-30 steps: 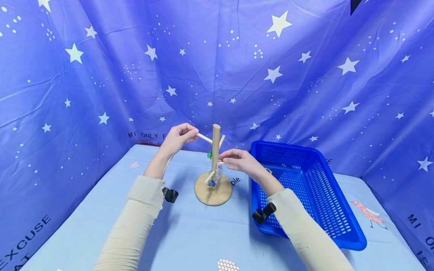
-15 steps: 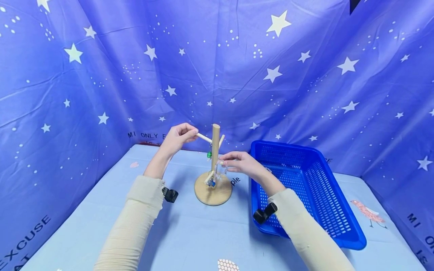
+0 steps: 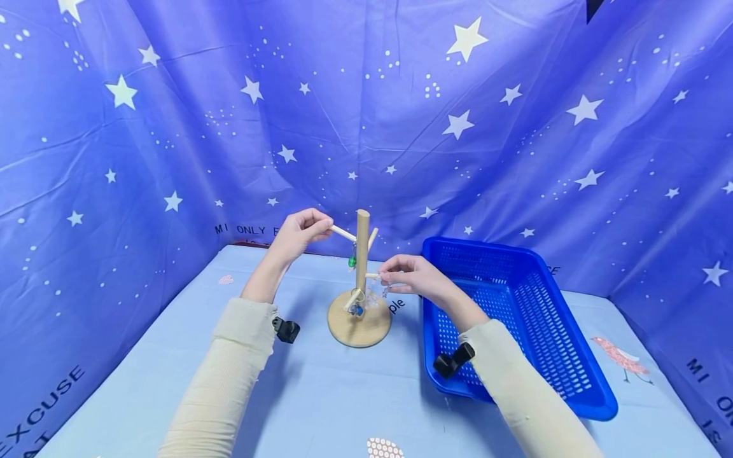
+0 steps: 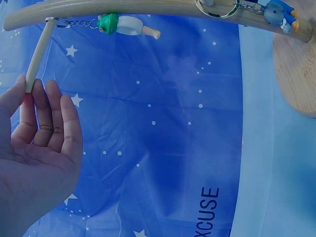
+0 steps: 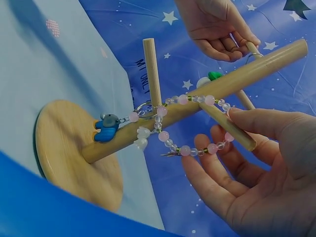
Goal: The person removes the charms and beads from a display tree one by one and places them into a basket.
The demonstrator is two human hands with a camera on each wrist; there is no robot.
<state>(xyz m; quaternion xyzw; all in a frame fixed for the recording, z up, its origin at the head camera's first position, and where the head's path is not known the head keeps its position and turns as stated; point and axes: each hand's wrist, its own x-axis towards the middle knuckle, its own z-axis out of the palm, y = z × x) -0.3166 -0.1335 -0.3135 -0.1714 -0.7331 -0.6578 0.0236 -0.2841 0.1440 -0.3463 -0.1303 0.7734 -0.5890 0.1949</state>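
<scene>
A wooden stand (image 3: pixel 363 251) with several pegs rises from a round base. My left hand (image 3: pixel 302 232) pinches the tip of its upper left peg (image 4: pixel 40 54) between thumb and forefinger. From that peg hangs a keychain with a green-headed figure (image 4: pixel 108 23). My right hand (image 5: pixel 261 168) holds a bracelet (image 5: pixel 185 149) of pink and clear beads between thumb and fingers. The bracelet's loop surrounds the lower right peg (image 5: pixel 229 126), whose tip sticks out near the palm; the thumb hides part of the loop. A keychain with a blue figure (image 5: pixel 106 129) hangs from the front peg (image 5: pixel 152 71).
A blue perforated basket (image 3: pixel 601 407) stands to the right, under my right forearm. A light blue cloth (image 3: pixel 332 407) covers the table. A starry blue curtain (image 3: pixel 366 114) hangs behind and at both sides.
My right hand has moved a little to the right, away from the post, drawing the bracelet outward along the peg. The left hand keeps its place on the upper peg.
</scene>
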